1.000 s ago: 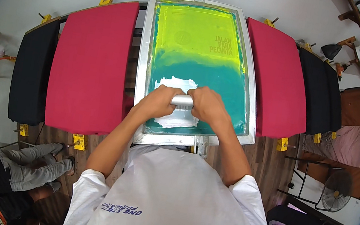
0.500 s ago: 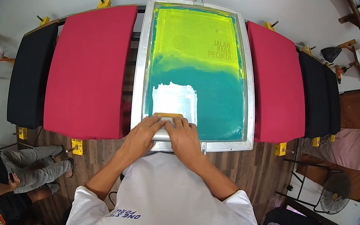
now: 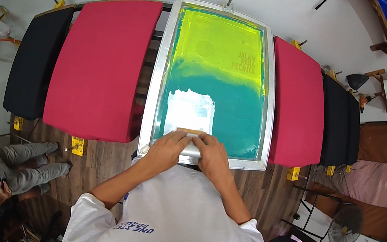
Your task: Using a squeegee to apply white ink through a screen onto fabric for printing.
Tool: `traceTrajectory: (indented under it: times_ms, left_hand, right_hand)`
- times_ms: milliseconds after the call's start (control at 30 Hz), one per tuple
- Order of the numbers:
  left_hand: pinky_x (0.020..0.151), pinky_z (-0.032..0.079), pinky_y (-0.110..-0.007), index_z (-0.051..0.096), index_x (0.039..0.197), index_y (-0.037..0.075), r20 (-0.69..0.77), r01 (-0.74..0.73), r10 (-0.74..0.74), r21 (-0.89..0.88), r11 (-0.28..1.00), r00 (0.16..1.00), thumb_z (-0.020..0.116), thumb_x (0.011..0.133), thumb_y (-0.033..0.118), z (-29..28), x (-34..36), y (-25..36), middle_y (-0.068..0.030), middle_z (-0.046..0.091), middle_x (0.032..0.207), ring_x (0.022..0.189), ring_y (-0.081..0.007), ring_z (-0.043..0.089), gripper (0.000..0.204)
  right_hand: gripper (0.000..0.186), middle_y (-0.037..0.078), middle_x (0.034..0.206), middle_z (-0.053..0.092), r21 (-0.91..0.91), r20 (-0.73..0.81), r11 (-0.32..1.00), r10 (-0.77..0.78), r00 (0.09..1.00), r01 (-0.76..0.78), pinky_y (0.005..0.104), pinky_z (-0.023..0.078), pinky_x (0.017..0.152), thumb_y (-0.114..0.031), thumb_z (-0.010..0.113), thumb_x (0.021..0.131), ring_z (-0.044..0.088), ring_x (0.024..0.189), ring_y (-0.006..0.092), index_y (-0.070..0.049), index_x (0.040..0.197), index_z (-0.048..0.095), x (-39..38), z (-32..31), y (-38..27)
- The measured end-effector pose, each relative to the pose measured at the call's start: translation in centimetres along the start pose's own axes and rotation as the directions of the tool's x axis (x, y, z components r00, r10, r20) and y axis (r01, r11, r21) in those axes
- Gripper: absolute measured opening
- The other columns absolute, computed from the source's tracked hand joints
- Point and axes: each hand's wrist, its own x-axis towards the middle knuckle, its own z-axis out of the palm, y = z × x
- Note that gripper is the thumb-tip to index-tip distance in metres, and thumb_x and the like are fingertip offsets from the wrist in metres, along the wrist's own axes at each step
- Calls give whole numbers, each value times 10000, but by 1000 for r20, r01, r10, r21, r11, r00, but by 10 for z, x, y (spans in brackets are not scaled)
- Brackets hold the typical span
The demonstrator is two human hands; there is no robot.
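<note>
My left hand (image 3: pixel 168 147) and right hand (image 3: pixel 214 158) curl around the squeegee (image 3: pixel 191 151) at the near end of the printing screen (image 3: pixel 239 115). Likely a stroke's end; next calls for a level lift.

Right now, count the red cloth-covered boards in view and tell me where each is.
2: the larger red board left of the framed screen, the smaller-looking red board right of it. Another could be hidden under the screen.

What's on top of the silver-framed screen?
A white patch on the near-left part of the screen; at its near edge, the left hand and right hand grip a silver-handled squeegee. What lies beneath hands and squeegee is covered.
</note>
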Motion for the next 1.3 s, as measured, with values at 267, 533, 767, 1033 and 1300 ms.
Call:
traceTrajectory:
  times_ms: [267, 533, 767, 1033, 1300]
  left_hand:
    - [846, 523, -474, 675, 1115, 23, -22, 141, -143, -95, 985, 989, 559, 719, -117, -27, 62, -19, -227, 672, 1056, 964, -418, 637, 436]
    - [867, 536, -449, 613, 1185, 6, 28, 81, -80, -15, 997, 996, 586, 682, -138, -8, 20, -21, -223, 603, 1202, 1030, -411, 625, 524]
    - [903, 533, -440, 607, 1225, 18, 149, 131, -121, -56, 990, 981, 610, 650, -112, -17, 4, -3, -209, 611, 1251, 1063, -404, 622, 589]
    - [830, 532, -464, 696, 1054, 33, 187, 222, -219, 4, 975, 958, 596, 712, -56, -27, 107, -28, -239, 690, 937, 916, -411, 661, 368]
    - [879, 513, -434, 701, 1081, 47, 161, 102, -87, -86, 991, 983, 582, 712, -103, -8, 62, -19, -183, 682, 1070, 1007, -361, 643, 416]
  right_hand:
    - [308, 157, 938, 665, -28, -89, 997, -71, 993, 69, 476, 521, 755, 40, 635, 706, 639, 907, 366, -69, 989, 690, 70, -22, 12]
    - [334, 133, 1049, 574, -26, -69, 998, -55, 996, 53, 445, 505, 753, 51, 650, 687, 578, 984, 340, -71, 997, 636, 33, 7, 2]
    - [432, 134, 1070, 610, 1, 103, 1000, 2, 995, -2, 450, 508, 795, 48, 656, 670, 592, 1006, 349, -84, 1082, 652, 16, -9, -8]
    - [335, 170, 893, 650, -4, 141, 1000, 16, 990, -15, 472, 522, 766, 29, 634, 646, 633, 901, 401, -33, 973, 669, 104, -51, 37]
    - [412, 208, 917, 606, 54, 36, 998, 22, 999, -24, 478, 496, 799, 43, 662, 630, 588, 896, 418, -26, 1036, 638, 42, -26, 23]
